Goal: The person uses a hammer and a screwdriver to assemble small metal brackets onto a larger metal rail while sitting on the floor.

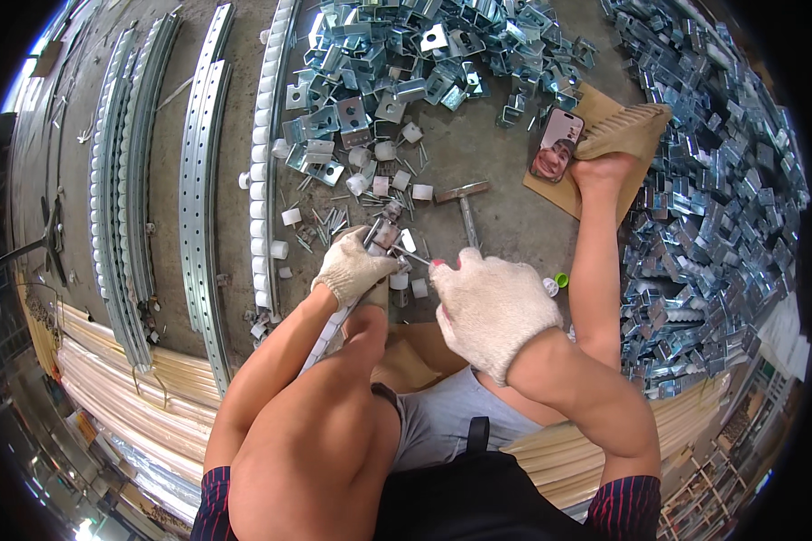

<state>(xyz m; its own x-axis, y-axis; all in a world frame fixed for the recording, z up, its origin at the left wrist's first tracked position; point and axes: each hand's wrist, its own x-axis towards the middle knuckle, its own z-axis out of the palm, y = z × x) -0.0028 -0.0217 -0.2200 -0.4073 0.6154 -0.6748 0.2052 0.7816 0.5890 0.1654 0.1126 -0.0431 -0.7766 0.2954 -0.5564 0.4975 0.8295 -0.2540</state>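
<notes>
My left hand, in a white knit glove, is closed around a narrow metal rail that slants up from beside my raised knee. White rollers sit along the rail, and a whitish roller shows at its upper end. Just right of it, my right hand, also gloved, has its fingertips drawn together at one end of a thin metal pin, which points toward the rail. Beyond that hand is a hammer; the lower handle is hidden behind the glove. Loose white rollers and pins lie on the floor ahead.
Heaped metal brackets lie at the far middle; another large pile fills the right. Long rails and a rail with white rollers lie at left. A phone leans by my sandalled foot on cardboard.
</notes>
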